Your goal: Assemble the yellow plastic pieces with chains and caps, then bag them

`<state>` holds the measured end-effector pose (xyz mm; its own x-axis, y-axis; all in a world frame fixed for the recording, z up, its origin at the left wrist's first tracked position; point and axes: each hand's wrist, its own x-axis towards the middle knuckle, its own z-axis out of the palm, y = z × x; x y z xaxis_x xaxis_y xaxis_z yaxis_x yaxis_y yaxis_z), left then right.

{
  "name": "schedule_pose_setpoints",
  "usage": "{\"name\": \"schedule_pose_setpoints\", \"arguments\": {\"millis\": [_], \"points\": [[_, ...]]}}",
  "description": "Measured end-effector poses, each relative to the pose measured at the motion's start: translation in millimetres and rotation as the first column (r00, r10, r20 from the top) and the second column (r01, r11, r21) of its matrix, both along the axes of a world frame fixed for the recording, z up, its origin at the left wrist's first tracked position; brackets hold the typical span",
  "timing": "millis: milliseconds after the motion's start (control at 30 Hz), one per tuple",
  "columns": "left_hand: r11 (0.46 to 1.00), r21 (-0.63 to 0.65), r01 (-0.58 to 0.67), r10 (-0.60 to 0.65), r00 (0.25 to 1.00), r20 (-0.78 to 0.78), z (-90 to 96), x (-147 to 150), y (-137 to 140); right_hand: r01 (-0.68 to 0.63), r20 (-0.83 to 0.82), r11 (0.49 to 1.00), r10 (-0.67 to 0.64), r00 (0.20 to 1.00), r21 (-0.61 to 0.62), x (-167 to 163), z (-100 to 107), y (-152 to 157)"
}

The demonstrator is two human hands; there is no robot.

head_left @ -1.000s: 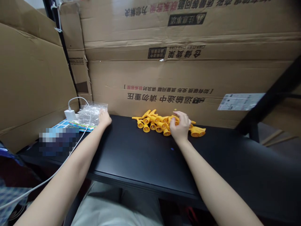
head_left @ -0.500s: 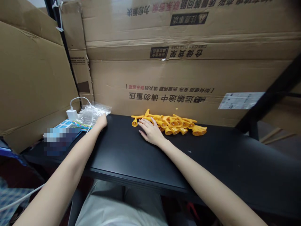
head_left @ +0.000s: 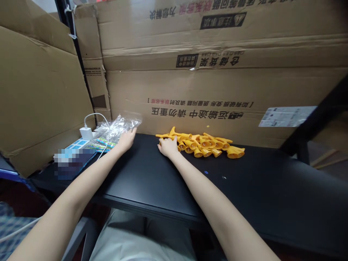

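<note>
On the left, the fingers of my left hand close on the right edge of a crumpled clear plastic bag. The bag lies partly over a colourful printed packet. My right hand is at the left end of a pile of yellow-orange plastic trumpet-shaped pieces. Its fingers curl round one of these pieces, partly hiding it. The flared ends of several pieces face me.
A white charger with a cable stands behind the packet, near a blurred dark item. Cardboard panels rise behind and left of the black table. Small blue and pale scraps lie on it.
My left hand has moved right, and the plastic bag has spread and risen with it. My right hand, flat and spread before, has shifted left and curled its fingers at the pile's left end.
</note>
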<state>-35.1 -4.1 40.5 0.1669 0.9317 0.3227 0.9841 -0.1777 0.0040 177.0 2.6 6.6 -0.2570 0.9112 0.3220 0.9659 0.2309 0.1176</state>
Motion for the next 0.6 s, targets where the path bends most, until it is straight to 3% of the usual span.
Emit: {"name": "schedule_pose_setpoints", "arguments": {"millis": [167,333,600], "points": [[0.963,-0.044,0.266,-0.268,0.963,-0.035,0.8,30,-14,0.021,-0.017,1.000,-0.021,1.000,-0.007,18,0,-7],[0.964,-0.085,0.252,-0.251,0.968,0.024,-11.4,41,-22,0.020,-0.041,0.999,-0.019,0.999,0.026,39,-3,-17],[0.920,-0.116,0.373,-0.336,0.907,0.252,-33.9,19,-10,0.072,-0.233,0.996,-0.060,0.971,0.045,55,-3,-23]]}}
